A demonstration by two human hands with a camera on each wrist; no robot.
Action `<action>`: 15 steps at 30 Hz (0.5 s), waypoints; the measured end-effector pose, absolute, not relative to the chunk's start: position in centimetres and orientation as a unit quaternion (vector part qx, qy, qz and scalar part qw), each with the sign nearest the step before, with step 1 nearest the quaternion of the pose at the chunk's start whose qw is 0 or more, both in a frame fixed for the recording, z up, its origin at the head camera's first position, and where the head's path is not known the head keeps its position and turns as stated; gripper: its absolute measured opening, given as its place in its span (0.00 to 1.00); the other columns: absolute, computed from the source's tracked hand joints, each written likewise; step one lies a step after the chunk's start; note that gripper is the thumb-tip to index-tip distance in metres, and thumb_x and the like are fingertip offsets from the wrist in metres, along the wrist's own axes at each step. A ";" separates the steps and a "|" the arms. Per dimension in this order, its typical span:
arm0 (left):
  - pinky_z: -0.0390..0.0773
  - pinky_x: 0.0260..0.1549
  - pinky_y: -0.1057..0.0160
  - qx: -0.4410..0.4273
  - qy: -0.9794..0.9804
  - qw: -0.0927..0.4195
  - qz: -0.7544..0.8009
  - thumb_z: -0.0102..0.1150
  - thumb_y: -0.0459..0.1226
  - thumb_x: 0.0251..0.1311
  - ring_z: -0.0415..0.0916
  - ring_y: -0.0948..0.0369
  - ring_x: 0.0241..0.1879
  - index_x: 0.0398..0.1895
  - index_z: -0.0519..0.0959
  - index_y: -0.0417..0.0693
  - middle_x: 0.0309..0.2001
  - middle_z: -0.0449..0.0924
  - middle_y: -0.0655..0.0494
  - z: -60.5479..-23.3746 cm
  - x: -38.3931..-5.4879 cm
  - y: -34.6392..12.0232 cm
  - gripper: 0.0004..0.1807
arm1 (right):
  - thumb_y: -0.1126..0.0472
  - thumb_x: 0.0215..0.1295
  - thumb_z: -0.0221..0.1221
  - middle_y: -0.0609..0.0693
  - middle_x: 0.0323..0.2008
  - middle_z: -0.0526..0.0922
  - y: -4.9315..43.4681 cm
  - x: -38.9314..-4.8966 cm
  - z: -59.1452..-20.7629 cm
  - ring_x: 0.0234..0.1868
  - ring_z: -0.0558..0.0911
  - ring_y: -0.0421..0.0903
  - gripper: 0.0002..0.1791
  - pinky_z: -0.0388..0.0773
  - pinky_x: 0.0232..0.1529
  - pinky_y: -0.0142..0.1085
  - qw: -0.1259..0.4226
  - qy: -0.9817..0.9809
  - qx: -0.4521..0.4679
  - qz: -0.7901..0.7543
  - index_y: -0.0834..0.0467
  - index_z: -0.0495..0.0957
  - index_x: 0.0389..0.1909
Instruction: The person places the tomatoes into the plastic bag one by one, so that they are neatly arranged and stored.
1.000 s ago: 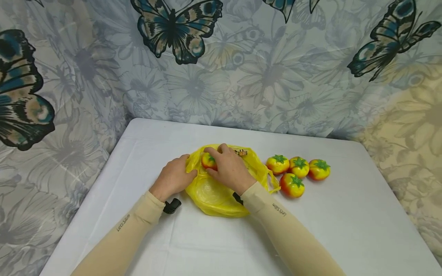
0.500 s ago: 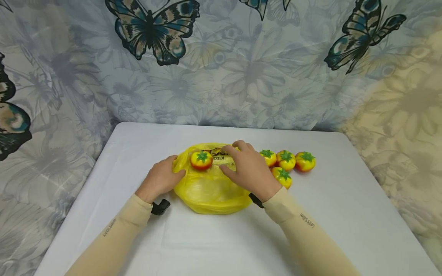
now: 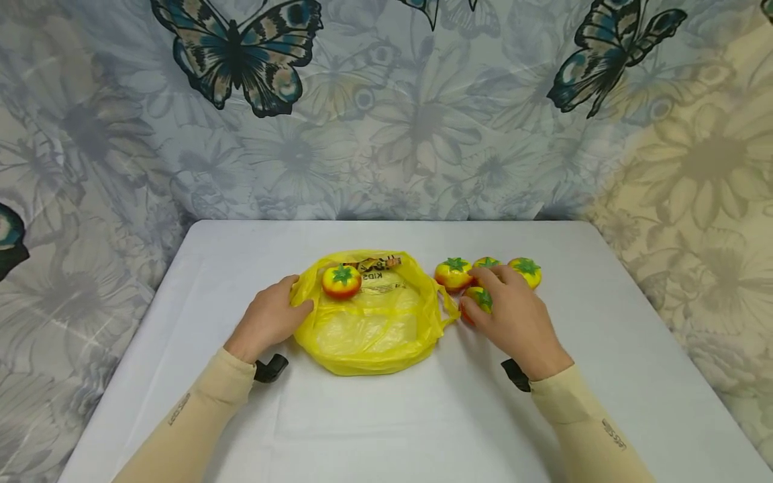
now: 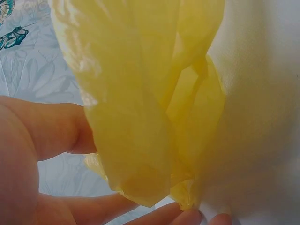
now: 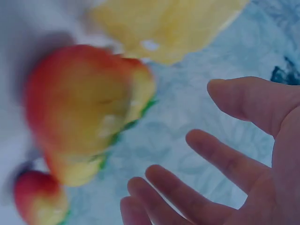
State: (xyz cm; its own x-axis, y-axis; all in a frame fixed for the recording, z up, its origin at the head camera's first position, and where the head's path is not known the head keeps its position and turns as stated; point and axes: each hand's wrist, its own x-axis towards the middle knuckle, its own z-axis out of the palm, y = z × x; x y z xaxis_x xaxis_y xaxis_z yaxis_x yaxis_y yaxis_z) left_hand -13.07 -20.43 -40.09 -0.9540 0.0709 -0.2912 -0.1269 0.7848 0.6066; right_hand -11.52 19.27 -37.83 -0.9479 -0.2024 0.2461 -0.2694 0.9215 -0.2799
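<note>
A yellow plastic bag point(image 3: 368, 335) lies opened out on the table, with one red-and-yellow toy tomato point(image 3: 341, 283) inside, near its back left. At the bag's left side my left hand point(image 3: 270, 318) holds the rim between thumb and fingers; in the left wrist view the yellow film point(image 4: 131, 112) hangs between them. My right hand point(image 3: 516, 322) is over the group of toy tomatoes to the right of the bag, fingers spread. Nearest to it is the front tomato point(image 3: 480, 297), partly hidden by the hand. The right wrist view shows a gap between the fingers and the blurred tomato point(image 5: 77, 98).
Behind the front tomato sit further toy tomatoes, one by the bag point(image 3: 453, 274) and one at the right point(image 3: 527, 270). A bag handle point(image 3: 448, 312) lies close beside the group. The white table point(image 3: 386, 429) backs onto a butterfly-patterned cloth point(image 3: 362, 134).
My right hand has let go of a tomato in the bag and moved right, over the outside group. The left hand stays at the bag's left rim. The head view has shifted somewhat.
</note>
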 end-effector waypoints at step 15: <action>0.71 0.73 0.35 -0.010 0.936 0.143 0.322 0.52 0.48 0.78 0.71 0.38 0.73 0.85 0.57 0.36 0.79 0.67 0.32 -40.3 -13.1 -20.4 0.41 | 0.49 0.68 0.72 0.68 0.53 0.77 20.7 -11.1 -40.9 0.46 0.81 0.64 0.31 0.84 0.40 0.61 0.081 -0.981 0.080 0.157 0.58 0.78 0.68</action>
